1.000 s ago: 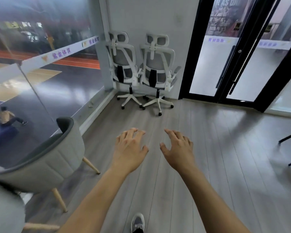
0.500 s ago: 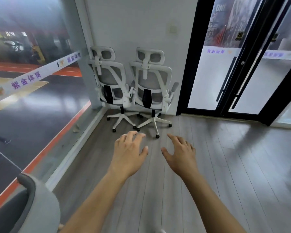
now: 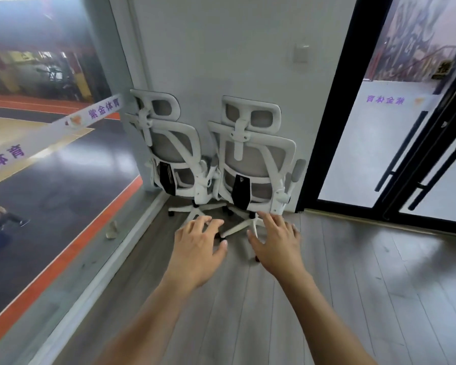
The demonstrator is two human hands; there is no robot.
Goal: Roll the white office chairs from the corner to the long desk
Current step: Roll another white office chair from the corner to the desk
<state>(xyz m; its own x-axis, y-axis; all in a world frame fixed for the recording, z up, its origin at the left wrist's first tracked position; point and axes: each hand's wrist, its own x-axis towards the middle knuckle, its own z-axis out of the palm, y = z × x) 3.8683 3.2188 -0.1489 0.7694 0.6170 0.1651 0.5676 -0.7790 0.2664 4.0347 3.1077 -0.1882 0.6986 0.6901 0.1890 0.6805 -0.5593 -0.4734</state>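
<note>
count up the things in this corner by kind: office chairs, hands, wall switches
white office chairs: 2 (left chair, right chair)
hands: 2 (left hand, right hand)
wall switches: 1 (wall switch)
total: 5

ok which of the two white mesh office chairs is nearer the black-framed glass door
The right-hand white mesh chair, grey armrest almost at the door frame; the other chair hugs the window.
</note>
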